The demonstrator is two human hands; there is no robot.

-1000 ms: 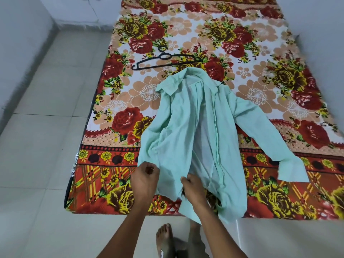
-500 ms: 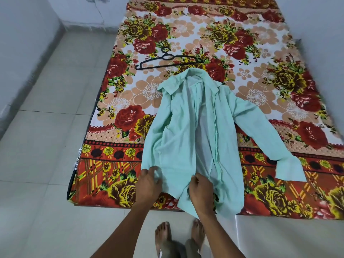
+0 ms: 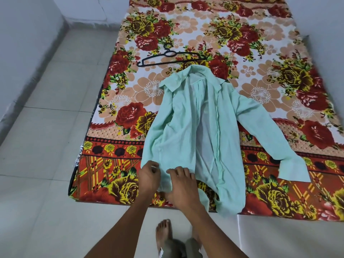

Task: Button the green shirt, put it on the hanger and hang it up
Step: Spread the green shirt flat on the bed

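The light green shirt (image 3: 178,131) lies unbuttoned on the bed, collar away from me, with its right sleeve spread out to the right. Its left front panel is folded toward the middle. My left hand (image 3: 149,176) pinches the lower left edge of that panel with curled fingers. Close beside it, my right hand (image 3: 183,187) lies on the same hem, fingers on top and thumb under the cloth. A black plastic hanger (image 3: 168,56) rests flat on the sheet just beyond the collar.
The bed wears a red and yellow floral sheet (image 3: 104,185), and its near edge is right in front of my bare feet (image 3: 163,233). White tiled floor (image 3: 46,146) runs along the left. Walls stand close on the left and right.
My right hand has moved left along the hem, close to my left hand. The left front panel has shifted a little with both hands.
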